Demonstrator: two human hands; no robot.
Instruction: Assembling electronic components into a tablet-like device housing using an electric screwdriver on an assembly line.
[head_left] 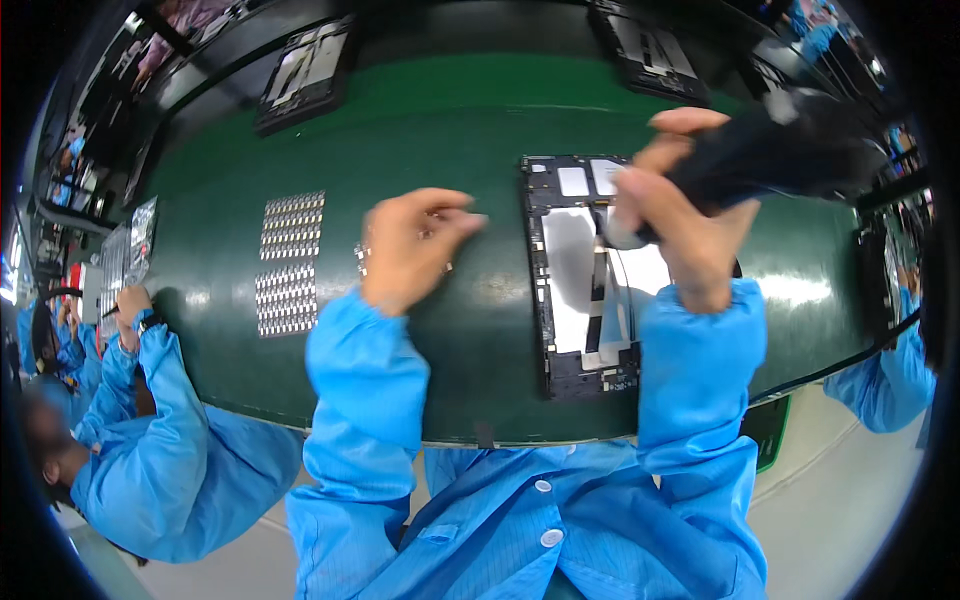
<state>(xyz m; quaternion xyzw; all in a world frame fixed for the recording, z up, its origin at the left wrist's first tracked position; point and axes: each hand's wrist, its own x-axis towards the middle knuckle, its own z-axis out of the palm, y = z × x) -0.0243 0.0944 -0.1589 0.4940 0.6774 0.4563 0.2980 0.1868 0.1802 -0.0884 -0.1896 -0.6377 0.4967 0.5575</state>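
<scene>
An opened tablet-like device (570, 280) lies flat on the green bench, showing white panels, a dark frame and a black ribbon cable. My right hand (690, 215) is wrapped round a thick black hand tool (770, 150) above it. Motion blurs the tool, so I cannot tell its exact kind. To the left of the device my left hand (410, 245) hovers, its thumb and fingers drawn together in a pinch. Whatever it may hold is too small to make out. Small metallic parts show partly from behind this hand.
Left of my left hand lie two sheets of small parts (288, 300). Similar devices rest at the far left (305, 70) and far right (655, 50). A co-worker in blue (160, 430) sits at the left edge, one hand near clear trays (125, 255). The bench edge (485, 440) runs before me.
</scene>
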